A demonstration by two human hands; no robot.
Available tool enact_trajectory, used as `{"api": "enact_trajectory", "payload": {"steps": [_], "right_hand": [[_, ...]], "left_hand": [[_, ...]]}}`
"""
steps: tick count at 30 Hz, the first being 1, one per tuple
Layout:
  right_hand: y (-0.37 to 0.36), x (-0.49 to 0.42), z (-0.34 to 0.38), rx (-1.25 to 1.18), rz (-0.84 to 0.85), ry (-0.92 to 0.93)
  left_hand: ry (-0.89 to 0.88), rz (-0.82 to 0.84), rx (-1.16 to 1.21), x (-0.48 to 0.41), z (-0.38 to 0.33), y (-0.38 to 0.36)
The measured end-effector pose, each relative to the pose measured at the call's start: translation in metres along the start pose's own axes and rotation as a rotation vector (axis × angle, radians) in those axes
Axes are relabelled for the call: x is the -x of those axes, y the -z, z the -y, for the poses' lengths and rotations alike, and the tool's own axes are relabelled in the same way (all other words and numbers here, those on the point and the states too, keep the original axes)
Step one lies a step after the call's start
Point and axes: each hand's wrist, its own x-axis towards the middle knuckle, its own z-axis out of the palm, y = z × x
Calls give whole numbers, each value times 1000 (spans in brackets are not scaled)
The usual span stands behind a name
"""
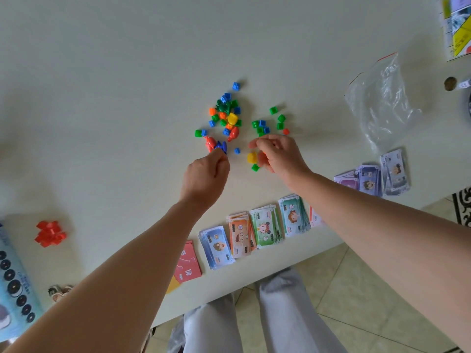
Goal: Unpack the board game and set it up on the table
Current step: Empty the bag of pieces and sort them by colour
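This looks like a room in a home: a plain pale tabletop [102,72] stands on a beige tiled floor [356,289], a black-and-white patterned rug [462,210] lies at the side, and toy banknotes [267,230] lie in small stacks.

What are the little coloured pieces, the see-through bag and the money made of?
Pieces: hard plastic, it seems; bright solid colours, glossy, moulded shapes.
Bag: thin clear plastic film; crinkled and shiny, the table shows through it, and it has a red strip at its mouth.
Money: probably printed paper; thin flat sheets fanned in stacks, with a matte look.
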Motion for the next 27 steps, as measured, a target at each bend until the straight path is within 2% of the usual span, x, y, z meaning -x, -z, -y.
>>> {"api": "enact_trajectory", "payload": {"steps": [2, 3, 5, 8, 12, 19, 21, 23, 27], "right_hand": [[0, -1, 4, -20, -10, -31], [0, -2, 7, -41, -22, -57], [-2, -5, 12, -75, -46, -83], [-9, -15, 16, 90, -53, 72], [-27, -29, 21, 469, -74, 316], [-22, -27, 19, 980, -127, 349], [-14, -26, 16, 1000, -151, 345], [-10, -28, 17, 916, -171, 394], [-21, -35, 24, 791, -61, 480]], "left_hand": [[272, -2, 573, -5, -9, 5], [395, -28, 780, -8, -13, 9], [535, -107, 948, -12, -16, 16], [556, -195, 827, -16, -14, 26], [407, -178, 562, -27, -7, 27], [285, -195, 270, -39, -16, 25], [265, -209, 187, -43, -19, 24], [246, -230, 69, -48, -21, 22], [202, -223, -74, -55, -25, 22]]}}
